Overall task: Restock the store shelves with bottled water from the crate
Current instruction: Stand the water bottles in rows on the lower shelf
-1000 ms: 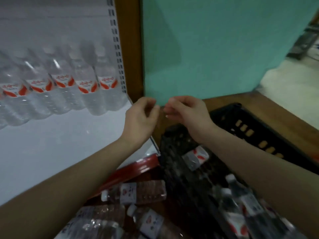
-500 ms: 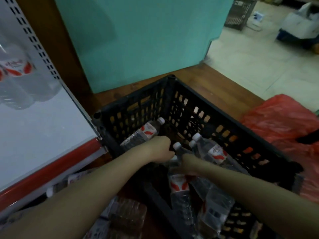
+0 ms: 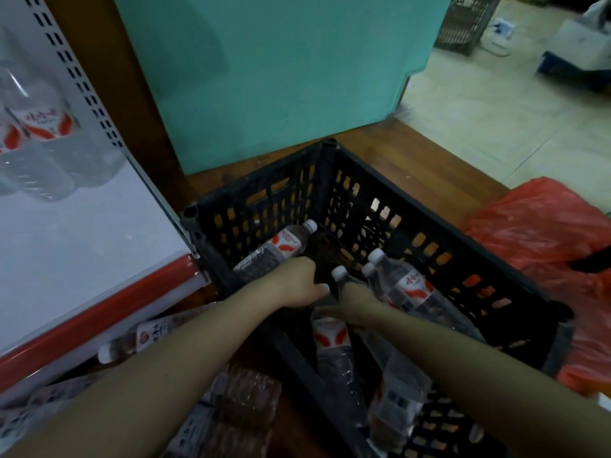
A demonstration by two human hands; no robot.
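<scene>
A black plastic crate (image 3: 334, 166) stands on the wooden floor with several clear water bottles with red-and-white labels lying inside. My right hand (image 3: 358, 300) grips the shoulder of one water bottle (image 3: 330, 338), just below its white cap. My left hand (image 3: 296, 285) reaches into the crate just left of that cap, fingers curled downward; what they touch is hidden. Another bottle (image 3: 281, 247) lies along the crate's left wall, and two more (image 3: 406, 285) lean at the right. The white shelf (image 3: 82, 246) with a red front strip is at the left, with bottles (image 3: 39, 127) standing on it.
Below the shelf lie loose bottles (image 3: 132, 338) and shrink-wrapped packs (image 3: 241, 408). An orange plastic bag (image 3: 545, 239) sits right of the crate. A teal panel (image 3: 281, 77) rises behind it. Tiled floor with a wire basket (image 3: 463, 24) lies at the far right.
The view swung right and down from the shelf to the crate. Both hands dropped from the shelf's corner into the crate, and the right hand took hold of a bottle.
</scene>
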